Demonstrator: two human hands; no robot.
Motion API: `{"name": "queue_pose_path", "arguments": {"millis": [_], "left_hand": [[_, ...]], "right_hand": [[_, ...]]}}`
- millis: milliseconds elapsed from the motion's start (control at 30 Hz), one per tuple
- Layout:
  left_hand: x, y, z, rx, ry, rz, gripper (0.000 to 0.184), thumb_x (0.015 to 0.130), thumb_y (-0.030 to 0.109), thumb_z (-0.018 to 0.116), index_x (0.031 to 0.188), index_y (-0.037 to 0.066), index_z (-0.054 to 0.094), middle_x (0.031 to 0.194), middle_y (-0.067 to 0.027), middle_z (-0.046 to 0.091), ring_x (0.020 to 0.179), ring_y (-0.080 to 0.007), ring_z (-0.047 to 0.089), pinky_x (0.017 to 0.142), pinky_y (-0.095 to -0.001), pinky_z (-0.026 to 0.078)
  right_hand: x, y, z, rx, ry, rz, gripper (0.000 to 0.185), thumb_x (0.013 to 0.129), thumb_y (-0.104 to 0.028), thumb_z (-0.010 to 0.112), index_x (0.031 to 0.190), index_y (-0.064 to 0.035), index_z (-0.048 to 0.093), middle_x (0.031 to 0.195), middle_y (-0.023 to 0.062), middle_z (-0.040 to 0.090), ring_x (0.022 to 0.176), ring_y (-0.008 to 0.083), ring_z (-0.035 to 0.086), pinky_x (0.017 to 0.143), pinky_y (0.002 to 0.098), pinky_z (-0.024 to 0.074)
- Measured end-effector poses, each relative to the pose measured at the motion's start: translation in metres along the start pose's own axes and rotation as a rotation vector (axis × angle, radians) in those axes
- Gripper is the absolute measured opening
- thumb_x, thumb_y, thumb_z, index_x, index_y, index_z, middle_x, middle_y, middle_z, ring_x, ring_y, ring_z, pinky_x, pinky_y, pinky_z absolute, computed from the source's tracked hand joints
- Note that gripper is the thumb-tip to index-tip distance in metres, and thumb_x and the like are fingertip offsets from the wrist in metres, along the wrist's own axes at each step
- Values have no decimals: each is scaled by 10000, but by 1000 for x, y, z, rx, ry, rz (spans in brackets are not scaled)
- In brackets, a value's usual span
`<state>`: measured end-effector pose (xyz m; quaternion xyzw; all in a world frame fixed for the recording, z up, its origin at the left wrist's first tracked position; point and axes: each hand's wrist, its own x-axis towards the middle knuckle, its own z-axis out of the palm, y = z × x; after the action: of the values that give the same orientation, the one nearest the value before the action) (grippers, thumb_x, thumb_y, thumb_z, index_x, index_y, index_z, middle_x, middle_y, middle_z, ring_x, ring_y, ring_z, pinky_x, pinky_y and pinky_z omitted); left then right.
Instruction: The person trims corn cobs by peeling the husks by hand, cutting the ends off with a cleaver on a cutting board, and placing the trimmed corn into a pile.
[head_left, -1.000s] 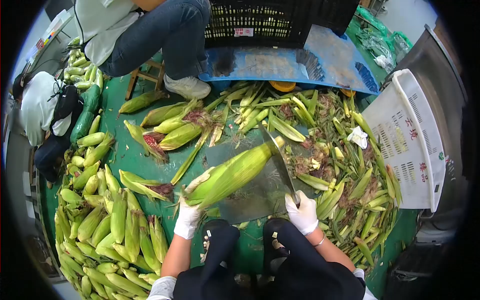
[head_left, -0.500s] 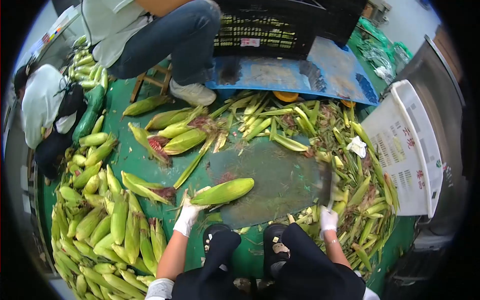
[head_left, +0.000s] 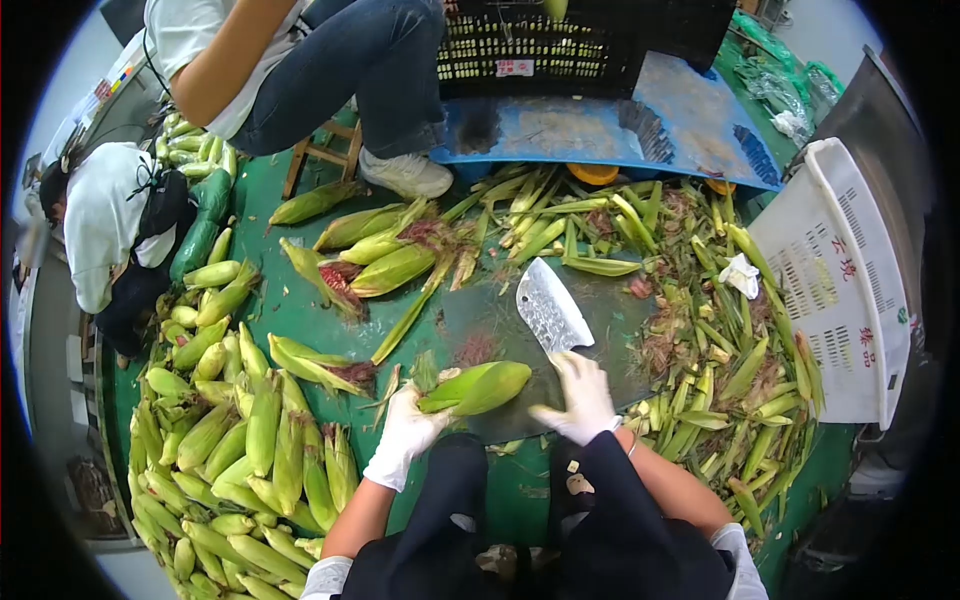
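Note:
My gloved left hand [head_left: 407, 422] is closed around the stem end of a green corn ear in its husk [head_left: 488, 388], held over the near left part of a dark cutting mat [head_left: 620, 370]. The broad metal blade of a cleaver [head_left: 553, 305] points away from me over the mat. Its handle is hidden under my gloved right hand [head_left: 580, 398], whose fingers are at the base of the blade. The right thumb sticks out to the left, toward the corn and apart from it. Dark red silk [head_left: 475, 348] lies behind the ear.
Unhusked corn [head_left: 240, 440] is heaped on the left. Cut husks [head_left: 720, 380] cover the floor on the right, beside a white perforated crate [head_left: 835, 280]. Several ears [head_left: 395, 270] lie farther off. A seated person [head_left: 330, 90] and another person [head_left: 115, 230] are nearby.
My right hand has come left from the husk pile with the cleaver, to beside the corn. The cleaver's flat side now faces up. The corn ear has shifted slightly right.

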<state>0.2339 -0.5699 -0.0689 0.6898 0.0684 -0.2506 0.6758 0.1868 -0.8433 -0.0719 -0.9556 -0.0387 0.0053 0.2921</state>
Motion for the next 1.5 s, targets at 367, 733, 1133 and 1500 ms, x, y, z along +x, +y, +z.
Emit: {"name": "queue_pose_path", "arguments": {"millis": [367, 733, 1133, 1500], "left_hand": [[-34, 6, -72, -206, 92, 71, 547, 748, -4, 728, 1262, -56, 550, 1191, -133, 637, 1089, -226, 608, 1005, -359, 445], [-185, 15, -317, -724, 1132, 707, 398, 908, 197, 659, 1184, -69, 555, 1209, -172, 593, 1110, -243, 563, 973, -333, 477], [7, -33, -263, 1080, 726, 406, 521, 715, -40, 600, 1215, 106, 581, 1240, -130, 570, 1119, -355, 554, 957, -470, 448], [69, 31, -165, 1151, 293, 480, 668, 640, 330, 774, 1235, 107, 567, 1055, -167, 583, 1012, -355, 556, 888, -415, 472]], "right_hand": [[-26, 95, -110, 469, 1044, 395, 58, 835, -49, 647, 891, -42, 661, 838, 14, 627, 763, 109, 575, 698, 273, 480], [-82, 92, 41, 461, 280, 527, 390, 796, -134, 685, 1133, -5, 536, 1064, 147, 553, 992, 265, 565, 766, 387, 495], [-33, 86, 72, -159, -75, 421, 472, 671, -139, 719, 1052, 15, 484, 1018, 245, 551, 959, 444, 560, 846, 476, 460], [-64, 45, -43, 843, 104, 686, 25, 788, -60, 570, 779, -56, 548, 628, -52, 492, 542, 33, 419, 486, 223, 316]]}}
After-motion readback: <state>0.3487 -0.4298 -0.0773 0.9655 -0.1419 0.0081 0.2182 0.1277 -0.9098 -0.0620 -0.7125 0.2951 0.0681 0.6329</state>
